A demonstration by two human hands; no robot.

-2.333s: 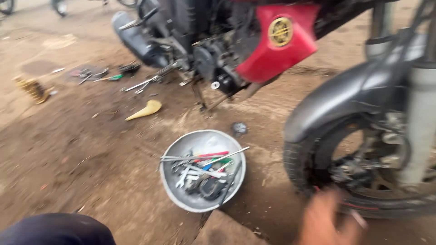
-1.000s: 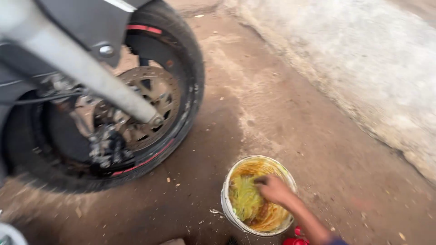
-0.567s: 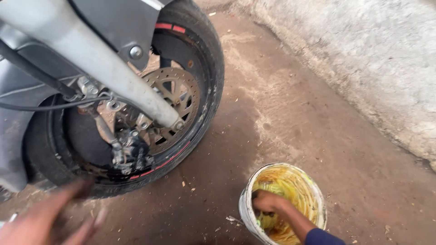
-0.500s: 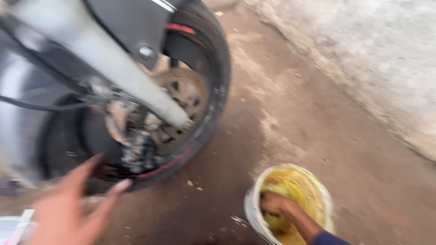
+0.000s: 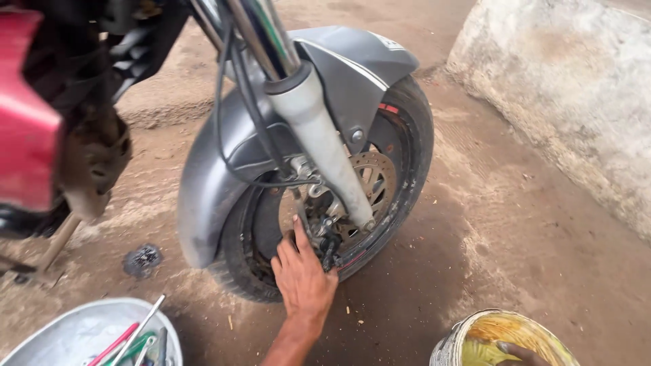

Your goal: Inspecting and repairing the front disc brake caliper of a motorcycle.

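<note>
The left hand (image 5: 303,278), blurred in the air half a second ago, now presses open fingers (image 5: 298,234) on the brake caliper (image 5: 328,240) of the front wheel (image 5: 380,196). The right hand (image 5: 519,354) stays inside the grease tin (image 5: 468,339); its grip is hidden.

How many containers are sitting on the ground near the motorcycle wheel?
2. A metal basin of tools sits at the bottom left. A round tin of yellow grease sits at the bottom right, with the right hand in it. Others may lie outside the view.
</note>
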